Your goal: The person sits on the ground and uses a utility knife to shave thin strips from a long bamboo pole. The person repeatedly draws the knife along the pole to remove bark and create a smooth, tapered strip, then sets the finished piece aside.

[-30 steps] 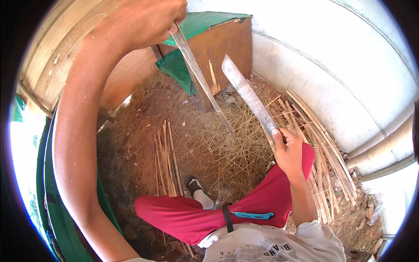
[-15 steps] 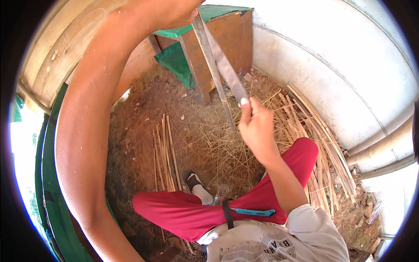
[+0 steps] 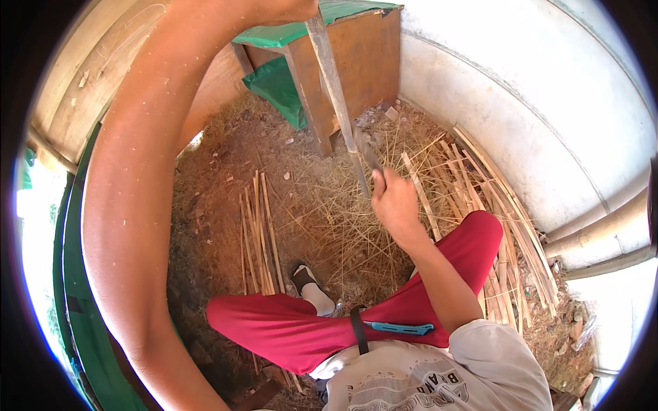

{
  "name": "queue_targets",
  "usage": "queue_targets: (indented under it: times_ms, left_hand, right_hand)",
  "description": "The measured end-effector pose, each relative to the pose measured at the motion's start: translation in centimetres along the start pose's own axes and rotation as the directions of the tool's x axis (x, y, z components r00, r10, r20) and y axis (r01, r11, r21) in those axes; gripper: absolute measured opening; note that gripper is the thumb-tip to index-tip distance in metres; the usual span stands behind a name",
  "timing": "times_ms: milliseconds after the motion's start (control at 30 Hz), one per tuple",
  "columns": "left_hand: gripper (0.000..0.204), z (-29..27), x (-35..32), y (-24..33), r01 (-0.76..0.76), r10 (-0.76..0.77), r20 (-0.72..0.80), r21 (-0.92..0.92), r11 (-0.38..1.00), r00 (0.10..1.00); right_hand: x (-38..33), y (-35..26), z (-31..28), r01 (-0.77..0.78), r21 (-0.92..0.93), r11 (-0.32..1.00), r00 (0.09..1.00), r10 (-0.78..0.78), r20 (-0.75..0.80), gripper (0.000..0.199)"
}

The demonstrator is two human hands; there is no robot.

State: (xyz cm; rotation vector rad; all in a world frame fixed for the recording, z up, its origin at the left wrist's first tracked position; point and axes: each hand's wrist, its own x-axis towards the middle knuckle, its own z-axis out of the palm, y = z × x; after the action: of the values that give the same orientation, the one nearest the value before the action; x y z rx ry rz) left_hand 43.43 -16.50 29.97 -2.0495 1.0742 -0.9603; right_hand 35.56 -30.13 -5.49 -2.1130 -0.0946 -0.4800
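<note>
At the top edge, partly cut off by the frame, my left hand is closed round the upper end of a long greyish bamboo strip. The strip slants down toward the middle, with a node near its lower end. My right hand is closed on what looks like a long flat-bladed knife, its handle hidden in the fist. The blade lies close against the lower part of the strip and is partly hidden by it; contact cannot be made out for certain.
Split bamboo strips lie in a pile at the right by the pale wall, and a smaller bundle lies left. Thin shavings litter the dirt floor. Ahead stands a wooden table with a green cover. A blue tool rests at my waist.
My right hand has moved slightly down and left. The blade, seen broad-side before, now appears shorter and darker beside the strip. My left hand still holds the strip's top.
</note>
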Motion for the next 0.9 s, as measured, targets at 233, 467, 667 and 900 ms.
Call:
queue_targets:
  times_ms: [233, 467, 667, 900]
  left_hand:
    - [0.009, -0.6, 0.3, 0.6, 0.067, -0.071, 0.088, 0.039, 0.997, 0.994]
    - [0.009, 0.5, 0.1, 0.1, 0.017, -0.017, -0.052, 0.001, 1.0, 0.999]
    - [0.012, 0.7, -1.4, -0.5, 0.046, -0.046, 0.012, -0.017, 0.999, 0.999]
    - [0.014, -0.4, -0.9, 0.0, -0.048, 0.048, -0.006, -0.016, 0.999, 0.999]
  right_hand:
    - [1.7, -3.3, -2.4, -0.014, 0.055, 0.998, 1.0, 0.014, 0.0, 0.03]
    - [-1.3, 3.0, 2.3, -0.081, -0.105, 0.991, 0.989, 0.093, 0.117, 0.035]
    - [1.3, -0.3, -1.0, -0.112, -0.033, 0.993, 0.977, 0.116, 0.176, 0.039]
    - [2.6, -5.0, -2.4, 0.059, 0.097, 0.994, 0.998, -0.058, -0.016, 0.035]
